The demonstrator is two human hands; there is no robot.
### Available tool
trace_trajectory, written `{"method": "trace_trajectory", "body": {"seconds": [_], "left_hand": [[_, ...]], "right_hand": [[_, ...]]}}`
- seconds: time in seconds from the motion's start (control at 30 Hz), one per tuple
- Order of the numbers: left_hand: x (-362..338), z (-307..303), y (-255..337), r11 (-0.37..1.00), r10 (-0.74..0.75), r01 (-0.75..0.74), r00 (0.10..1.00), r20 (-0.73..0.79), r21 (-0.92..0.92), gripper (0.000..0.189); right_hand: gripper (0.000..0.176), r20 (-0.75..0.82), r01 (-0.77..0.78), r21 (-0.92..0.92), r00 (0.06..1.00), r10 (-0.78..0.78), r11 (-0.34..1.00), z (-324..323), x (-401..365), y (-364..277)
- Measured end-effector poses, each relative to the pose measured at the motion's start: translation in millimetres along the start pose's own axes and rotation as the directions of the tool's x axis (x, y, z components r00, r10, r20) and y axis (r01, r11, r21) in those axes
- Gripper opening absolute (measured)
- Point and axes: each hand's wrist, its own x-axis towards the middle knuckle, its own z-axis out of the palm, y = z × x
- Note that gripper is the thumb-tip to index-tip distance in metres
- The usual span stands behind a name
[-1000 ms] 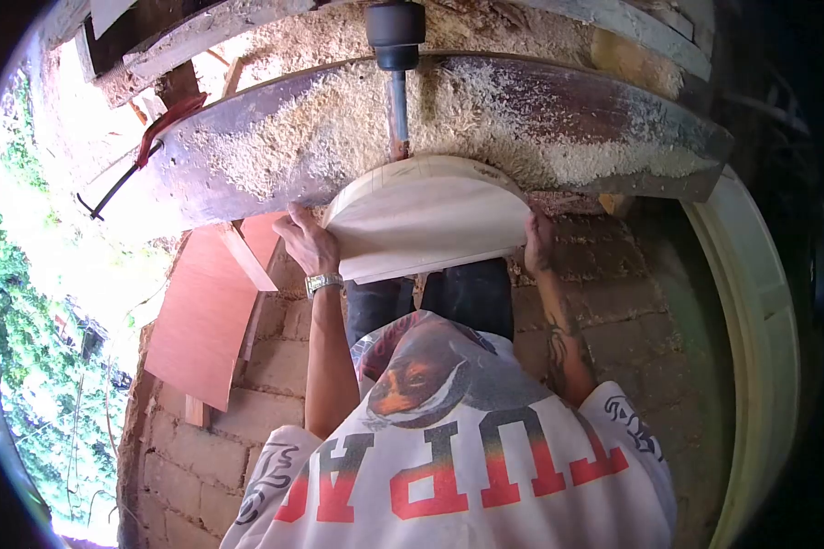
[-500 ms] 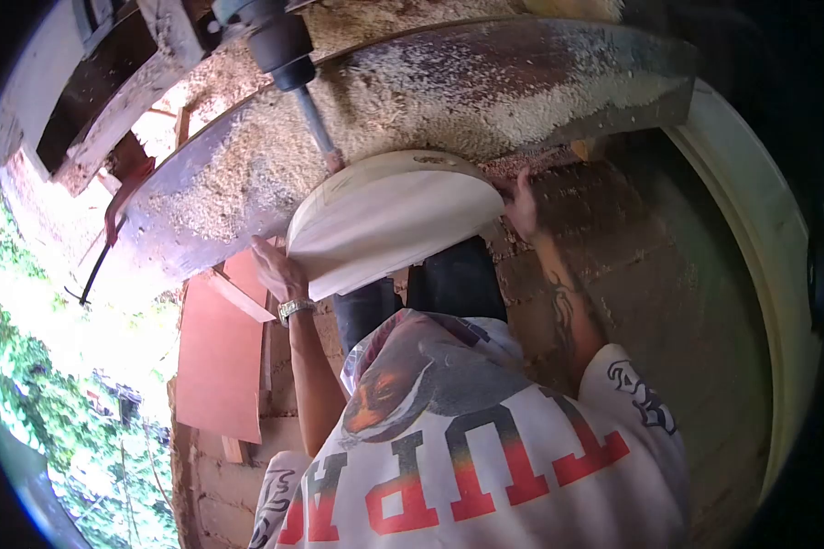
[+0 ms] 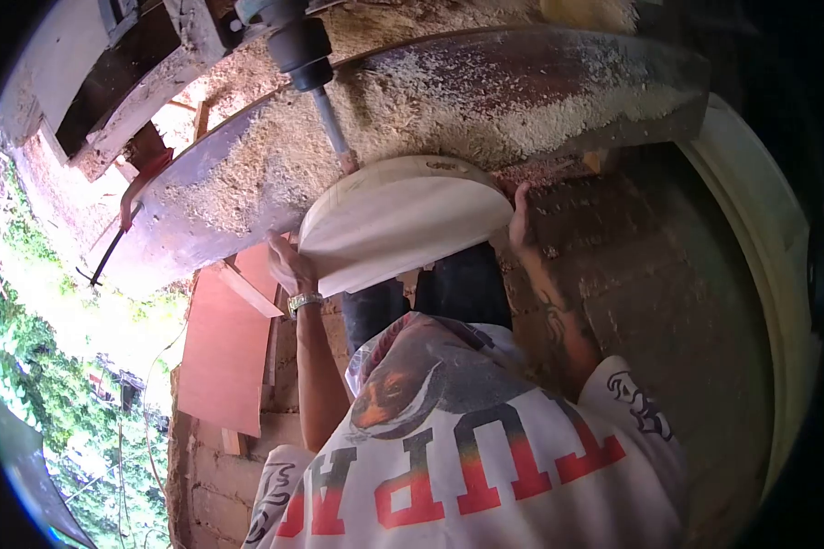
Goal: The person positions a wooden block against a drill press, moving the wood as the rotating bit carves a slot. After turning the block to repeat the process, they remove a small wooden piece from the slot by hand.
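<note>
A pale wooden board (image 3: 403, 224) with a rounded far edge lies on the sawdust-covered work table (image 3: 540, 87). My left hand (image 3: 287, 263), with a watch on its wrist, grips the board's left end. My right hand (image 3: 522, 218) holds its right end, fingers on the edge. A vertical spinning bit (image 3: 335, 133) hangs from a dark chuck (image 3: 298, 41) and touches the board's curved edge near its left side. My printed white shirt fills the lower view.
A red clamp (image 3: 142, 183) sits at the table's left edge. A reddish plywood sheet (image 3: 222, 357) leans below it. Brick paving (image 3: 650, 274) lies under the table, and a pale curved rim (image 3: 764, 265) runs along the right. Greenery is at far left.
The bit now meets the curved edge near the board's left side instead of its middle. Both hands kept their grip on the board's ends, and my head has tilted.
</note>
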Motion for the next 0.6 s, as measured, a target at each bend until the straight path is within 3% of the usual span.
{"method": "trace_trajectory", "body": {"seconds": [0.07, 0.17, 0.23, 0.3, 0.37, 0.47, 0.5, 0.6], "left_hand": [[3.7, 1.4, -8.9, 1.000, 0.016, -0.016, 1.000, 0.003, 0.008, 0.075], [-5.6, -2.2, 5.9, 0.999, 0.043, -0.043, 0.999, -0.007, 0.003, 0.075], [-5.6, -0.3, 5.0, 1.000, 0.003, -0.003, 1.000, -0.012, 0.009, 0.075], [-11.4, -5.2, 20.7, 1.000, -0.016, 0.016, 1.000, 0.006, 0.007, 0.075], [-12.4, -6.3, 22.0, 0.999, 0.036, -0.036, 0.999, 0.002, 0.019, 0.068], [-8.6, -8.9, 16.5, 0.997, 0.050, -0.051, 0.999, 0.016, 0.050, 0.059], [-7.3, -9.5, 10.8, 0.999, 0.035, -0.034, 0.999, 0.037, -0.012, 0.058], [-3.5, -18.5, -6.4, 0.963, -0.009, 0.047, 0.989, 0.146, -0.264, 0.052]], "right_hand": [[0.078, 0.066, -0.043, 0.044, 0.997, 0.040, 0.998, -11.7, 5.1, 7.6], [0.078, 0.167, 0.230, -0.288, 0.968, -0.188, 0.929, -13.4, 6.0, -1.8], [0.073, 0.247, 0.315, -0.355, 0.940, -0.236, 0.880, -8.6, 4.6, -12.5], [0.068, 0.335, 0.381, -0.295, 0.900, -0.279, 0.876, -3.4, 8.3, -25.2], [0.063, 0.280, 0.361, -0.334, 0.920, -0.274, 0.870, -29.2, 24.2, 18.0], [0.057, 0.134, 0.338, -0.349, 0.941, -0.310, 0.874, -10.8, 16.7, 11.4], [0.056, 0.074, 0.329, -0.347, 0.943, -0.324, 0.878, -2.8, 10.5, 4.5], [0.056, 0.096, 0.306, -0.279, 0.952, -0.290, 0.910, -2.1, 13.1, -1.6]]}}
